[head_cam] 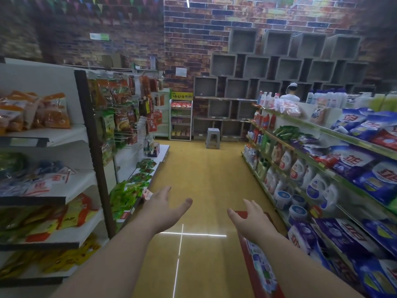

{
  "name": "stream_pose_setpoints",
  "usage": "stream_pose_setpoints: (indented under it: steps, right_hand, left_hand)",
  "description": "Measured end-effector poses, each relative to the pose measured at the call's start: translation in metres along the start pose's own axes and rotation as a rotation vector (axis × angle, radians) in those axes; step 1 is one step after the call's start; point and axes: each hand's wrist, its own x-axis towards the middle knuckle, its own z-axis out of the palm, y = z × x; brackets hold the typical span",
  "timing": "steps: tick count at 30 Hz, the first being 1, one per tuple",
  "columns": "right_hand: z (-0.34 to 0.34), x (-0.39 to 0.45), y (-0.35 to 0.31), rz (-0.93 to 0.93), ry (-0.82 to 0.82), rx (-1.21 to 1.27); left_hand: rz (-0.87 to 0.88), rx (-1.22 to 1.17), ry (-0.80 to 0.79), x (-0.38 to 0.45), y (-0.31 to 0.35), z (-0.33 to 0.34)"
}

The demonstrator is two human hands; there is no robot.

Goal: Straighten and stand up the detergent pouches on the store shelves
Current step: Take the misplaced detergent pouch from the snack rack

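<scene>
Many blue detergent pouches (363, 179) lie slumped and tilted on shelves (318, 166).

Yellow floor (206, 173) runs down the aisle, grey stool (213, 138) at the far end. Brick wall (193, 39) behind with empty grey cubbies (287, 67). Left shelves (64, 134) carry snack bags (34, 112); more packets hang on a peg rack (122, 108). White jugs (298, 168) sit low on the right.

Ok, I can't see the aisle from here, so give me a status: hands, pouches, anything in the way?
Left hand and right hand open, empty, over the floor. Pouches on right shelves slumped, untouched. Aisle clear except a stool at the far end.
</scene>
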Motion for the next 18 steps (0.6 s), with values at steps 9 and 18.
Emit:
stream_pose_setpoints:
  steps: [9,18]
  right_hand:
    - [-0.023,0.182,0.031,-0.036,-0.097,0.095]
    - [-0.03,0.328,0.023,-0.141,-0.121,0.058]
  left_hand:
    - [-0.043,0.047,0.039,0.157,0.049,0.038]
    - [-0.143,-0.053,0.03,0.287,0.056,0.069]
